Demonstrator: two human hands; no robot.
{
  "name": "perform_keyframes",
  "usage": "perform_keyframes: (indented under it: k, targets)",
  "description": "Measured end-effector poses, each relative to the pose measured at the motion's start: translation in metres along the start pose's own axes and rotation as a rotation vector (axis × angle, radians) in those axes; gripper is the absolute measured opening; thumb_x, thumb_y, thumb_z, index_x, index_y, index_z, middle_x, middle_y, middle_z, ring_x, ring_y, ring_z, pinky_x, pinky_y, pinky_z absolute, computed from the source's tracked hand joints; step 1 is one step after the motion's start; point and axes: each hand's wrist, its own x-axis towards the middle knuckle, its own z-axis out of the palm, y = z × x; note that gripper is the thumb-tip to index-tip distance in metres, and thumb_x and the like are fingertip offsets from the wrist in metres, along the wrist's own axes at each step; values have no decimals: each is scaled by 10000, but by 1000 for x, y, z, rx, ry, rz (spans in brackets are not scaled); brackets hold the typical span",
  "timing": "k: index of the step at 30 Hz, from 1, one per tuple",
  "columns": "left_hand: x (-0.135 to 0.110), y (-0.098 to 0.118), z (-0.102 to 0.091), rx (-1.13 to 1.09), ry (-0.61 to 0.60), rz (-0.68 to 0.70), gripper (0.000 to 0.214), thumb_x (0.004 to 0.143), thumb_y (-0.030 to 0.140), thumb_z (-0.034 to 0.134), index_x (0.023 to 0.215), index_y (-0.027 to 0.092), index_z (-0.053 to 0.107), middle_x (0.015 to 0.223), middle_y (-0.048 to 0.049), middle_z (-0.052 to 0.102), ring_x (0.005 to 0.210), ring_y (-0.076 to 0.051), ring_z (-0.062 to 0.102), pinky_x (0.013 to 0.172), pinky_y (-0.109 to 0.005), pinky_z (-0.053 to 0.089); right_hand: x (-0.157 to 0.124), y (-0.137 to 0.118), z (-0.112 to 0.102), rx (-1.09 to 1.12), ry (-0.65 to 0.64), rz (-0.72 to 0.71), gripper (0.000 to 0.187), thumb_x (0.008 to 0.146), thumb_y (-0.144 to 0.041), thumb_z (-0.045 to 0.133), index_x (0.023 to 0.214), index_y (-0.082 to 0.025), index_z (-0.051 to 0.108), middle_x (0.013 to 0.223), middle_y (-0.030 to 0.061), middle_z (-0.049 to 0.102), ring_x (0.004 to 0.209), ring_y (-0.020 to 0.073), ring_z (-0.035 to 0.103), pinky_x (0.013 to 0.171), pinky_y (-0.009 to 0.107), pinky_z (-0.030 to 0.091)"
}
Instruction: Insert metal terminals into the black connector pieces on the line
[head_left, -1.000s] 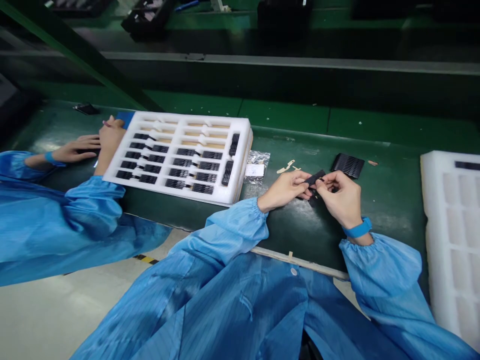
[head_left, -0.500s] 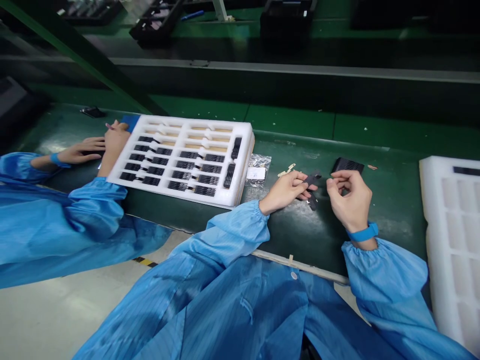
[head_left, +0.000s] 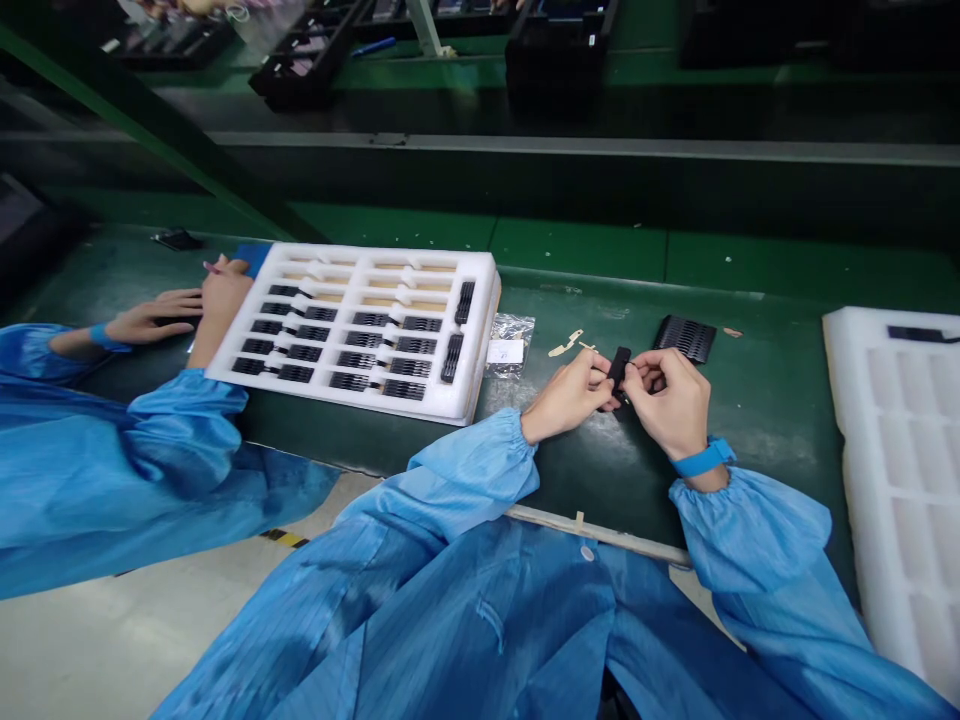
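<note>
My left hand [head_left: 571, 393] is closed on a small flat black part [head_left: 619, 366], held tilted above the green bench. My right hand [head_left: 673, 398] pinches at the right side of the same part; its fingertips touch it, and whether they hold a separate small piece is hidden. Just behind my right hand lies a black slotted stack of parts [head_left: 685, 338]. Pale yellow thin pieces [head_left: 564, 343] rest on the bench beyond my left hand. Left of them is a clear plastic bag with a white label [head_left: 507, 350].
A white foam tray [head_left: 480, 360] holding rows of black parts stands to the left. Another white foam tray [head_left: 847, 400] is at the right edge. A co-worker's hands [head_left: 217, 300] work beyond the left tray. Black bins [head_left: 559, 60] sit on the shelf behind.
My right hand has moved left to meet my left hand at the black part. The black part is now turned more upright. The view has shifted slightly.
</note>
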Motion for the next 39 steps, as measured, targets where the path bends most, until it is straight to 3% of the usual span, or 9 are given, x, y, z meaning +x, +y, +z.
perform_keyframes:
  k: [7, 16, 33, 36, 39]
  targets:
    - [-3, 2, 7, -89, 20, -6, 175, 942, 213, 580, 1042, 157, 448, 811, -30, 714, 746, -128, 728, 716, -256, 593, -3, 1, 8, 61, 65, 216, 72, 783, -249, 643, 781, -210, 582, 683, -5, 620, 570, 144, 555, 569, 287, 474]
    - [-2, 4, 14, -240, 33, -75, 146, 943, 141, 547, 1023, 159, 427, 744, -2, 681, 690, -125, 715, 696, -282, 610, -3, -3, 10, 88, 101, 252, 75, 770, -235, 647, 774, -207, 578, 678, -5, 623, 575, 147, 563, 575, 290, 472]
    - [-10, 11, -3, 298, 91, 251, 175, 975, 249, 508, 1134, 182, 538, 1017, -49, 747, 873, -126, 733, 787, -217, 543, 1, 2, 7, 367, 36, 446, 146, 741, -299, 685, 787, -187, 602, 663, -6, 607, 551, 134, 561, 534, 271, 454]
    - [-8, 9, -6, 330, 77, 249, 195, 971, 226, 499, 1154, 182, 550, 1019, -50, 742, 866, -112, 720, 791, -209, 540, 2, 5, 4, 317, 5, 427, 132, 766, -290, 684, 815, -182, 626, 699, 7, 632, 586, 141, 582, 569, 280, 473]
    - [-3, 7, -8, 201, 54, 184, 169, 974, 243, 505, 1116, 162, 546, 940, -51, 731, 755, -98, 702, 715, -205, 547, 3, 6, 0, 260, 55, 353, 200, 799, -278, 694, 968, -180, 650, 758, 2, 632, 607, 133, 583, 587, 275, 478]
